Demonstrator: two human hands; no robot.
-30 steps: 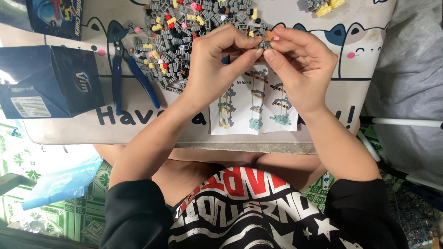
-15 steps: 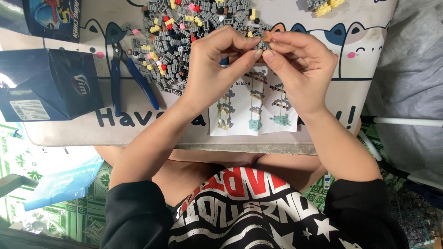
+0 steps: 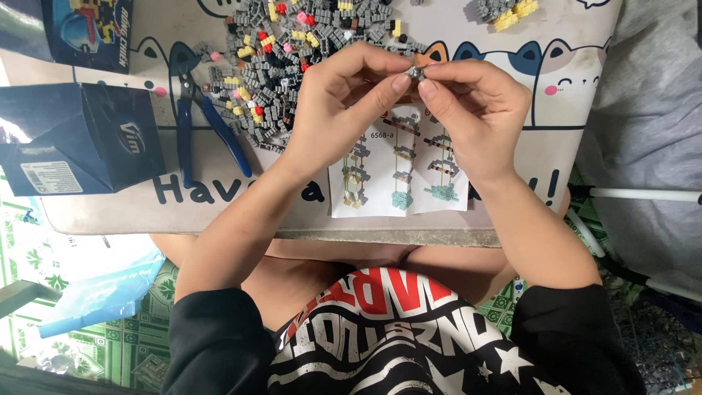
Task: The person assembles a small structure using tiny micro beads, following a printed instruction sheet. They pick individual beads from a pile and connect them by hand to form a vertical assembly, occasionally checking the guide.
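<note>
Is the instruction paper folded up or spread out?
Spread out: the instruction sheet lies flat on the table, its building-step pictures facing up.

A home hobby spot; cat-print table mat (image 3: 570, 110), floor mat (image 3: 139, 344).

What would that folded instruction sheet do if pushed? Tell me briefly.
The instruction sheet looks like thin paper, so probably light and floppy. It lies flat on the smooth table, so it would likely slide easily. Its fold may buckle rather than hold stiff.

Blue-handled pliers (image 3: 201, 124) lie at 9 o'clock of the loose brick pile (image 3: 292, 51). Dark blue carton (image 3: 80, 135) sits further toward 9 o'clock. Small yellow-grey assembly (image 3: 508, 11) at 1 o'clock.
</note>
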